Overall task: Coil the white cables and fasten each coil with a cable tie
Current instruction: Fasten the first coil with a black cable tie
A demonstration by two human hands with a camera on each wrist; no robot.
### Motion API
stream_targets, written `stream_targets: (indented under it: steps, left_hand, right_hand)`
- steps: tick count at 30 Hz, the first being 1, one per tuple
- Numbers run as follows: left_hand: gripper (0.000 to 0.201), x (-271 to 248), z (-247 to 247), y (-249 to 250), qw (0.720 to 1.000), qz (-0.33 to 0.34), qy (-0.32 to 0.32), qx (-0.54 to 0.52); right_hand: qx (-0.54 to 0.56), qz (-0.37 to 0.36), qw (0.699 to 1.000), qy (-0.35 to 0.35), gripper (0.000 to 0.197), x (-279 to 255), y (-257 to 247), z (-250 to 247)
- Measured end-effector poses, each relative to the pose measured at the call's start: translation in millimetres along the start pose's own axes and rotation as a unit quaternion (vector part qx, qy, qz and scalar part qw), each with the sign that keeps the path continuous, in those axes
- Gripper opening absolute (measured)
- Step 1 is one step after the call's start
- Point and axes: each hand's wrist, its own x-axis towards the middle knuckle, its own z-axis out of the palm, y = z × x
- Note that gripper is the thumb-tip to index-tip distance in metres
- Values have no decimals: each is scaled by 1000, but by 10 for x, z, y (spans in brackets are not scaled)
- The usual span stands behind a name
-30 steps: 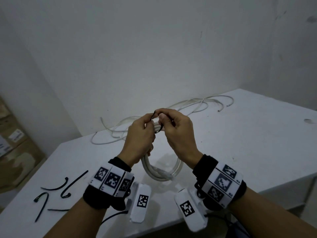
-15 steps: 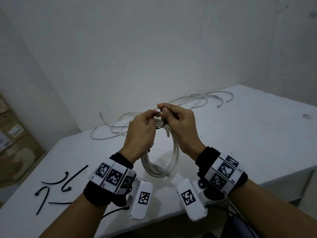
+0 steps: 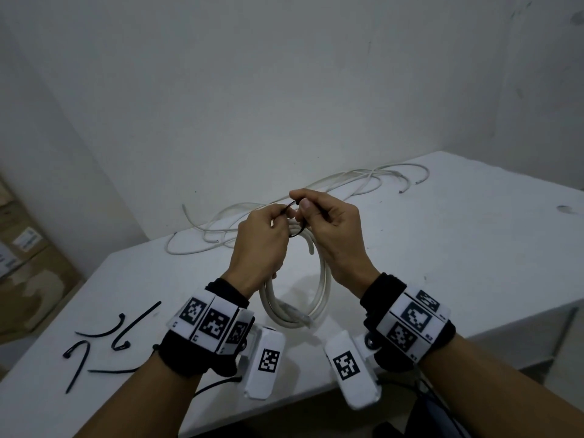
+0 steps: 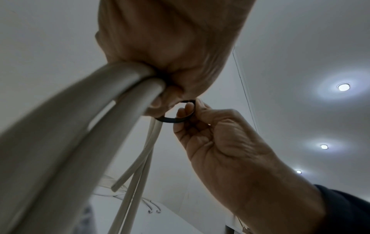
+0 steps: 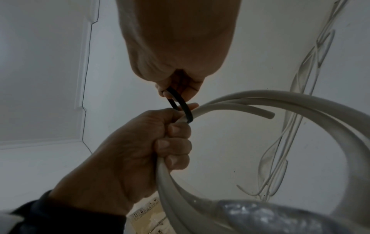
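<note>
Left hand point(image 3: 260, 245) grips coil point(image 3: 294, 311) top; right hand point(image 3: 331, 235) just beside it pinches cable tie point(image 3: 292, 216) looped around the strands.

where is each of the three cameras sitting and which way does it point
Head: worn on the head, looking forward and down at the white table; both forearms, the left hand and the right hand show.
Left wrist: under the left hand, looking up past the cable coil to the ceiling lights; the right hand shows too.
Right wrist: under the right hand, facing the left hand.
Shared: all three show the black cable tie looped round the coil.
</note>
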Motion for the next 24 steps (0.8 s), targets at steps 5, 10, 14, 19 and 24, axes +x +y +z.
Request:
stream_targets:
  steps: [5, 10, 14, 19, 24]
  left_hand:
    - [30, -7, 9, 4, 999, 16, 0, 34]
    - [30, -13, 38, -1, 997, 41, 10, 71]
    - [30, -10, 66, 15, 996, 35, 7, 77]
    - [32, -34, 89, 37, 996, 26, 1, 89]
    - [30, -33, 117, 47, 996, 24, 2, 87]
  right_hand:
    - [-1, 12, 1000, 2, 18, 7, -5, -13]
    - [3, 22, 1000, 2, 17, 9, -21, -46]
    - [14, 16, 1000, 13, 17, -5, -18, -62]
    - [14, 17, 1000, 16, 18, -26, -8, -89]
    - [17, 11, 999, 30, 18, -31, -6, -97]
